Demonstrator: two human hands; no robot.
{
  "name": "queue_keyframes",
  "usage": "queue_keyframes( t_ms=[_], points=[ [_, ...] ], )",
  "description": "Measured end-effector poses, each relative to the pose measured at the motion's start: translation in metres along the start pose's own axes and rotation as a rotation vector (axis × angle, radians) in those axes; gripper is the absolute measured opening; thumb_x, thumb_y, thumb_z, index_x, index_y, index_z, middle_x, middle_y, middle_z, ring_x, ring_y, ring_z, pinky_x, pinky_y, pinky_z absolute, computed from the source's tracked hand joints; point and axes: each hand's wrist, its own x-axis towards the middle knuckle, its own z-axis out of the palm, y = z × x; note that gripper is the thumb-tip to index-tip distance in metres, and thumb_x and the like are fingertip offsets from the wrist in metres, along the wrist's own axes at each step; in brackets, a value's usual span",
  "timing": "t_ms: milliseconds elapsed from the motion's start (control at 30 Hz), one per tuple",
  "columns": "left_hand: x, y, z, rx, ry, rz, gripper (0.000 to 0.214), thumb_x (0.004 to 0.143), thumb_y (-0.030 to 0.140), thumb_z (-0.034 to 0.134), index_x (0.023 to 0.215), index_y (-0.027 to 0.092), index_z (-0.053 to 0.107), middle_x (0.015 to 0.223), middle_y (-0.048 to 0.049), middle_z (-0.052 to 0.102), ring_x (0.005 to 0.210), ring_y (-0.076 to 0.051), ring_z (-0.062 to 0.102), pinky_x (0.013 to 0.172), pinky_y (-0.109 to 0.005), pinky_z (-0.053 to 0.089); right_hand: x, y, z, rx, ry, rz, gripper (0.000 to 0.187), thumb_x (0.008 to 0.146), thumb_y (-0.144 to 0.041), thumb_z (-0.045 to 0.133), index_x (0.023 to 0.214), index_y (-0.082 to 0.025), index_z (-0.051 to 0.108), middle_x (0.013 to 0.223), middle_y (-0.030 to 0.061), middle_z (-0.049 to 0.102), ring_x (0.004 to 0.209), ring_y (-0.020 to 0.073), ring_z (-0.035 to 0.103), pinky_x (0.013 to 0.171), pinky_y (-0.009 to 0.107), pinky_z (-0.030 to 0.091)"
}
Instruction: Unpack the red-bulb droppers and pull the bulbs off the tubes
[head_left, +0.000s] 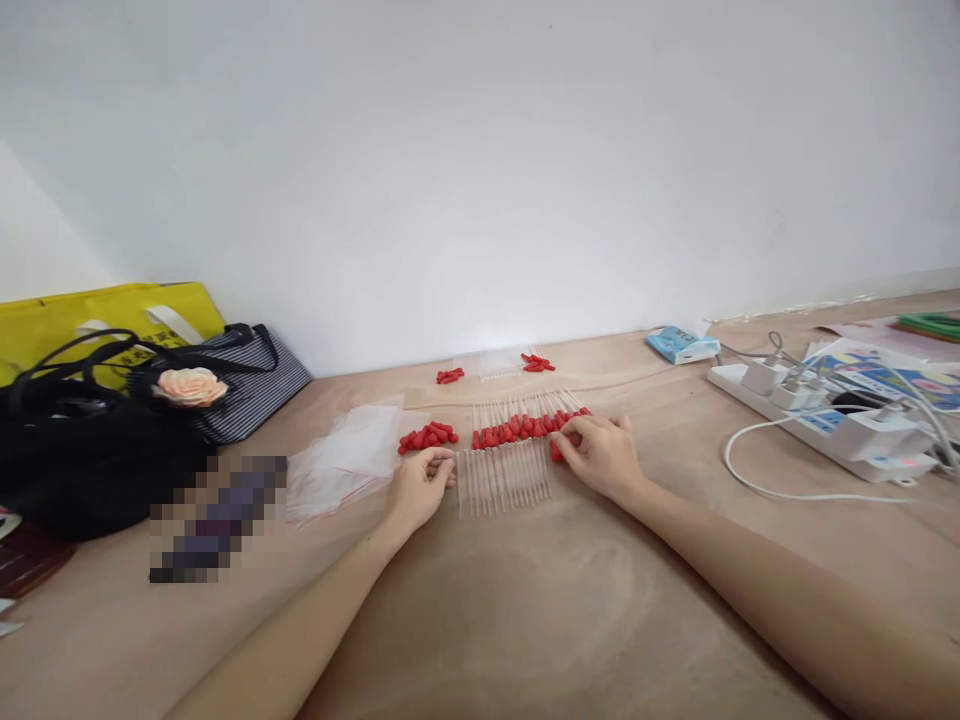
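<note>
A row of thin clear tubes [504, 478] lies side by side on the table before me, pointed ends toward me. Along their far ends runs a line of small red bulb-shaped caps [511, 430], with more thin pale stems [525, 404] fanning out behind. At the left end of the tubes is my left hand [420, 490], fingers curled and thumb bent in; what its fingertips hold, if anything, is unclear. My right hand [600, 452] is closed at the right end, thumb and fingers at a red cap [556, 452]. A loose pile of red caps [428, 437] sits beyond my left hand.
Clear plastic bags [349, 455] lie left of the pile. Farther back are more tubes [501, 367] between two small red heaps. Bags [97, 440] crowd the left side. On the right are a tissue pack [681, 344] and a power strip [825, 420] with trailing cables.
</note>
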Motion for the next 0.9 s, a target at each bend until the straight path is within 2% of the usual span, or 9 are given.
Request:
queue_keyframes(
  t_ms=[167, 300, 433, 567, 667, 800, 900],
  points=[
    [0.001, -0.001, 0.002, 0.027, -0.045, 0.046, 0.019, 0.071, 0.027, 0.051, 0.083, 0.015, 0.058, 0.077, -0.0046, 0.066, 0.062, -0.014, 0.063, 0.062, -0.027, 0.052, 0.006, -0.035, 0.01, -0.033, -0.039, -0.171, 0.023, 0.079, -0.036, 0.046, 0.07, -0.021, 0.061, 0.07, 0.0012, 0.062, 0.071, 0.0141, 0.051, 0.071, 0.031, 0.02],
    [0.001, 0.0, 0.002, 0.017, -0.046, 0.03, 0.018, 0.071, 0.025, 0.05, 0.084, 0.014, 0.057, 0.078, -0.0053, 0.066, 0.062, -0.013, 0.062, 0.063, -0.027, 0.052, 0.022, -0.06, 0.026, -0.122, -0.072, -0.151, 0.031, 0.079, -0.043, 0.044, 0.07, -0.02, 0.063, 0.075, 0.0048, 0.061, 0.076, 0.0183, 0.05, 0.07, 0.035, 0.021],
    [0.0, -0.001, 0.001, -0.046, -0.036, 0.008, 0.019, 0.07, 0.024, 0.052, 0.085, 0.013, 0.057, 0.078, -0.0063, 0.066, 0.062, -0.014, 0.062, 0.063, -0.027, 0.052, 0.033, -0.075, 0.04, -0.211, -0.135, -0.138, 0.036, 0.079, -0.045, 0.043, 0.071, -0.017, 0.065, 0.08, 0.0098, 0.06, 0.08, 0.0221, 0.05, 0.071, 0.038, 0.023],
    [0.0, -0.002, 0.0, -0.072, -0.028, 0.009, 0.019, 0.069, 0.026, 0.055, 0.083, 0.013, 0.058, 0.078, -0.0067, 0.066, 0.062, -0.014, 0.062, 0.061, -0.028, 0.052, 0.036, -0.079, 0.046, -0.231, -0.179, -0.142, 0.032, 0.08, -0.035, 0.042, 0.07, -0.016, 0.065, 0.079, 0.011, 0.061, 0.081, 0.0226, 0.05, 0.071, 0.038, 0.024],
    [0.001, -0.003, 0.0, -0.065, -0.034, 0.018, 0.019, 0.069, 0.026, 0.054, 0.082, 0.013, 0.058, 0.077, -0.006, 0.066, 0.061, -0.013, 0.061, 0.061, -0.028, 0.053, 0.038, -0.079, 0.046, -0.196, -0.151, -0.105, 0.031, 0.08, -0.031, 0.04, 0.068, -0.016, 0.064, 0.077, 0.0098, 0.062, 0.078, 0.021, 0.051, 0.07, 0.037, 0.023],
    [0.0, -0.003, 0.001, -0.056, -0.039, 0.035, 0.019, 0.07, 0.027, 0.054, 0.082, 0.014, 0.057, 0.076, -0.0055, 0.065, 0.061, -0.013, 0.061, 0.062, -0.028, 0.053, 0.036, -0.068, 0.031, -0.08, -0.031, -0.03, 0.029, 0.08, -0.033, 0.042, 0.066, -0.018, 0.062, 0.075, 0.0056, 0.061, 0.077, 0.0187, 0.051, 0.071, 0.034, 0.023],
    [0.0, -0.003, 0.001, -0.041, -0.04, 0.034, 0.019, 0.069, 0.028, 0.053, 0.083, 0.014, 0.057, 0.072, -0.0035, 0.062, 0.061, -0.013, 0.06, 0.061, -0.027, 0.053, 0.026, -0.052, 0.013, 0.044, -0.025, -0.083, 0.026, 0.08, -0.035, 0.044, 0.069, -0.019, 0.061, 0.075, 0.0033, 0.059, 0.076, 0.0165, 0.05, 0.072, 0.032, 0.024]
  ],
)
